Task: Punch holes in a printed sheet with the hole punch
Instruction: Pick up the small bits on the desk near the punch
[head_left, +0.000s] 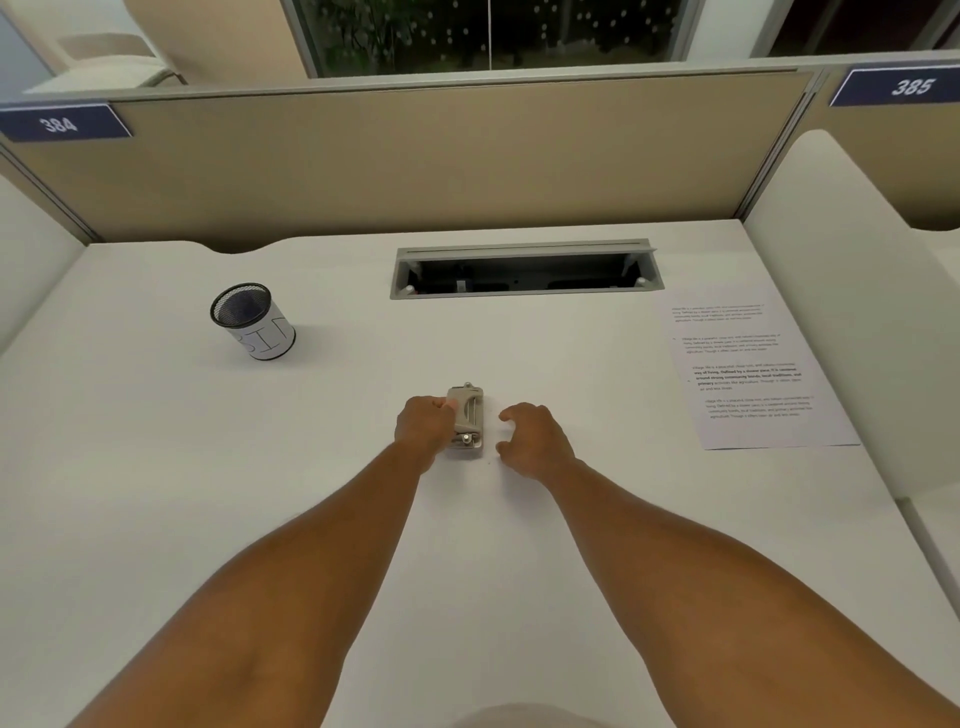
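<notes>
A small beige and metal hole punch (467, 421) stands on the white desk (260, 467), near the middle. My left hand (423, 428) grips its left side, thumb on the top. My right hand (535, 436) hovers just right of the punch, fingers curled and apart, holding nothing and not touching it. The printed sheet (753, 374) lies flat at the desk's right side, well away from both hands, with several blocks of text on it.
A black mesh cup (254, 322) wrapped in white paper stands at the back left. An open cable tray slot (524, 270) is set into the desk at the back. Tan partition walls enclose the desk behind and at both sides.
</notes>
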